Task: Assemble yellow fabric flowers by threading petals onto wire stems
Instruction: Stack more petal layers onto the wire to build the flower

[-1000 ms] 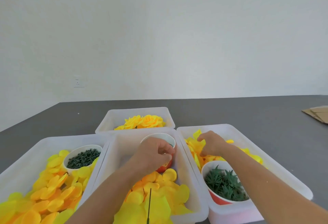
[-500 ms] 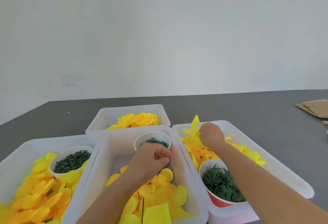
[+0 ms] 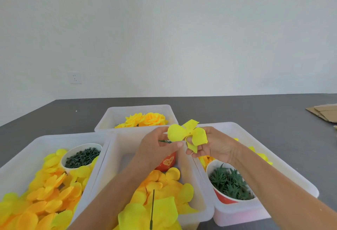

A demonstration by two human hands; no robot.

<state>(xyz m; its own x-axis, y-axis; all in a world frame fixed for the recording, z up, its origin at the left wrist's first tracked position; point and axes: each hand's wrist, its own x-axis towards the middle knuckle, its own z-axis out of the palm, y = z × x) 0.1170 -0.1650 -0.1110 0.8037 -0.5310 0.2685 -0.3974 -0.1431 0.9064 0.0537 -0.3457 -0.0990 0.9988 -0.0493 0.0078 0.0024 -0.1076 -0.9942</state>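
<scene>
My right hand (image 3: 213,145) pinches a yellow four-lobed fabric petal piece (image 3: 187,135), lifted above the bins. My left hand (image 3: 155,145) is raised beside it and pinches a small green piece (image 3: 165,141) between thumb and fingers, just left of the petal. A partly built flower with a dark wire stem (image 3: 152,209) through large yellow petals lies at the bottom of the middle bin (image 3: 109,171). Finished yellow flowers (image 3: 145,119) sit in the far bin.
The left bin (image 3: 27,149) holds orange-yellow round petals and a cup of dark green pieces (image 3: 81,156). The right bin (image 3: 284,164) holds yellow petals and a red cup of green leaf pieces (image 3: 228,184). A red cup (image 3: 166,162) stands under my left hand. Cardboard (image 3: 322,111) lies at the far right.
My right hand has lifted a petal piece out of the right bin and brought it left. My left hand has risen from the cup in the middle bin with a green piece.
</scene>
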